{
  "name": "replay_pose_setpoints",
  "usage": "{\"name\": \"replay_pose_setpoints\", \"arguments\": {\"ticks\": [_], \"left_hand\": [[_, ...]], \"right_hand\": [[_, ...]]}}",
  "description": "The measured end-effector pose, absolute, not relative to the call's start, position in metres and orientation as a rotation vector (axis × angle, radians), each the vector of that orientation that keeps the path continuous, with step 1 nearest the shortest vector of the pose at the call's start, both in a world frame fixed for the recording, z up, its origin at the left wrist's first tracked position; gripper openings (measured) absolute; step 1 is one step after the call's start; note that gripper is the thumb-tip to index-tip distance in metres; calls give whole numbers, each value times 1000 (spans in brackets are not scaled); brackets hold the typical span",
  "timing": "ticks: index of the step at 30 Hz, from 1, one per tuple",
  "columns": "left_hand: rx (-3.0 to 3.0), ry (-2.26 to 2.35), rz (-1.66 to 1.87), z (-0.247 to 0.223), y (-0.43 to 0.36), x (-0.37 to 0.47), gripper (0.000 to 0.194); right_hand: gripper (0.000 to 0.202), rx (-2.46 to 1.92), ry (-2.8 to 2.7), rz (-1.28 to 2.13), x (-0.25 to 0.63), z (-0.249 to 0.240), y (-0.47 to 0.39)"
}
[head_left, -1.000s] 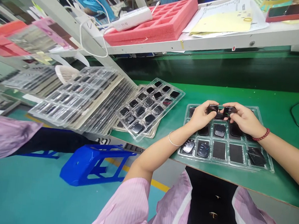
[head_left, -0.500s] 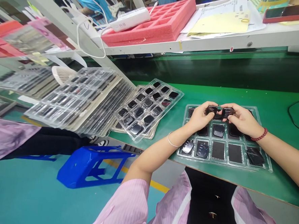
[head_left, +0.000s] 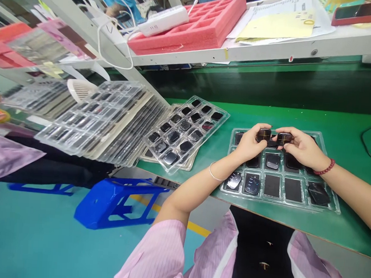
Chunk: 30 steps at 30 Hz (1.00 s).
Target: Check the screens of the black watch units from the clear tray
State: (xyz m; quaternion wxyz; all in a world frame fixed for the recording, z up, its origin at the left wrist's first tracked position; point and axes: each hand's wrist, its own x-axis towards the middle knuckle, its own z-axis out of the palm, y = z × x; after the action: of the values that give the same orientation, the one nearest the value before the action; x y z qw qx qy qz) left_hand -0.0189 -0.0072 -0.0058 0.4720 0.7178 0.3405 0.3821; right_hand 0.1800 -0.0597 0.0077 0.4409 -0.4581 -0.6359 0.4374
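My left hand (head_left: 251, 144) grips a dark smartwatch screen (head_left: 263, 135) by its edges, its glossy face showing a thin yellowish cross. Close beside it, my right hand (head_left: 298, 145) grips a second dark smartwatch screen (head_left: 284, 139). Both are raised over the back row of a clear plastic tray (head_left: 281, 200) on the green bench. In the tray's compartments lie several similar pieces, among them a lit watch screen (head_left: 252, 184) at the front and a dark one (head_left: 272, 161) in the middle row. Two front compartments show only black pads. My hands cover part of the back row.
Left of the tray, another clear tray (head_left: 186, 128) of watch screens lies tilted on others. Farther left stands a tall stack of trays (head_left: 111, 122). A shelf above holds pink foam (head_left: 191, 36) and papers. A blue stool (head_left: 106, 203) and a co-worker's leg (head_left: 61, 160) are at left.
The two screens have tipped slightly, and yellowish crosses now show on their faces. My hands stay in nearly the same place. At far left, a co-worker's hand has come into view.
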Motion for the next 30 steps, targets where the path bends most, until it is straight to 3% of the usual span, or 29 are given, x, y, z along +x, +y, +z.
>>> {"name": "replay_pose_setpoints", "arguments": {"ticks": [5, 11, 17, 23, 30], "left_hand": [[1756, 832, 926, -3, -8, -19, 38], [1787, 840, 911, -6, -8, -19, 49], [1763, 786, 972, -4, -8, -19, 34], [1786, 749, 988, -7, -6, -17, 51], [1790, 716, 987, -9, -5, -17, 55]], "right_hand": [[43, -1223, -1599, 1060, 181, 6, -59], [50, -1139, -1608, 1069, 180, 4, -60], [42, -1190, -1621, 1075, 180, 10, -60], [44, -1178, -1601, 1078, 181, 11, -60], [45, -1188, -1603, 1083, 181, 9, -60]]}}
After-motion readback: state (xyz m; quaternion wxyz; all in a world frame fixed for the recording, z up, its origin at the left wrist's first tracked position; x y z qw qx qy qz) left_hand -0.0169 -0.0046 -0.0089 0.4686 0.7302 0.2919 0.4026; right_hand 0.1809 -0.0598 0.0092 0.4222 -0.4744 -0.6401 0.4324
